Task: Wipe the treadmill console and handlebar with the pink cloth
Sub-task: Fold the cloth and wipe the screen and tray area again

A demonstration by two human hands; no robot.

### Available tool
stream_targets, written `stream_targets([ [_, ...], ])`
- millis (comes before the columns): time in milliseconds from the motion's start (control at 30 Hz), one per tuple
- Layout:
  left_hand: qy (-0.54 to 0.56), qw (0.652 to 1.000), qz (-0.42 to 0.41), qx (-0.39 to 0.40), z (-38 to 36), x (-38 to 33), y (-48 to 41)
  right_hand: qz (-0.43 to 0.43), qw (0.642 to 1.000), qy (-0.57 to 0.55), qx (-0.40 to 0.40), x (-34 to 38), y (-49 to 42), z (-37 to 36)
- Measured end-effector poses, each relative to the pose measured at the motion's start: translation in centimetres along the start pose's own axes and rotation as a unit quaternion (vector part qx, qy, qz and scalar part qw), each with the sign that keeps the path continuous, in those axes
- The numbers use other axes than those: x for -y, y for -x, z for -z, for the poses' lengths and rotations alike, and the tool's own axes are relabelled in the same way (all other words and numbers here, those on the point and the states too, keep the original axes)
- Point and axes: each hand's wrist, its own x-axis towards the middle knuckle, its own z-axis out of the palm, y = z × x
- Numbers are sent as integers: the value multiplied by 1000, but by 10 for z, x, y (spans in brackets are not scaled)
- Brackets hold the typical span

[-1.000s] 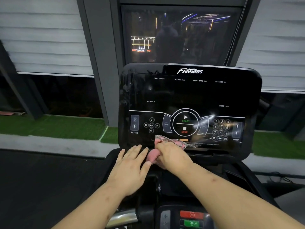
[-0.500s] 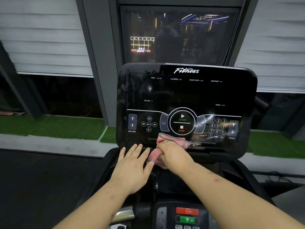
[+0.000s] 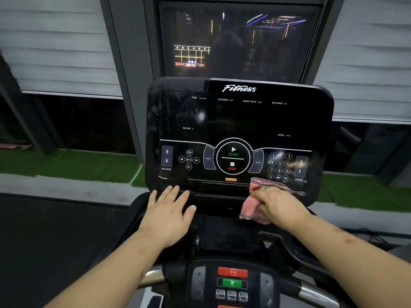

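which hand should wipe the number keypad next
Right. The right hand grips the pink cloth against the console's lower right edge, just below the number keypad. The left hand rests flat, holding nothing, at the lower left edge.

The console's (image 3: pixel 240 121) upper face lies open to a hand, as does the strip of its lower edge between the left hand (image 3: pixel 169 214), flat at lower left, and the right hand (image 3: pixel 278 203) gripping the pink cloth (image 3: pixel 251 207) at lower right. Both forearms flank the button panel (image 3: pixel 232 283) below.
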Motion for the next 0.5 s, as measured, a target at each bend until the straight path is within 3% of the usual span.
stream_targets([
  [300, 27, 999, 36, -4, -1, -20, 20, -14, 999, -40, -21, -51, 16, 3],
  [500, 54, 998, 40, -10, -5, -44, 47, 17, 996, -77, -45, -38, 13, -1],
])
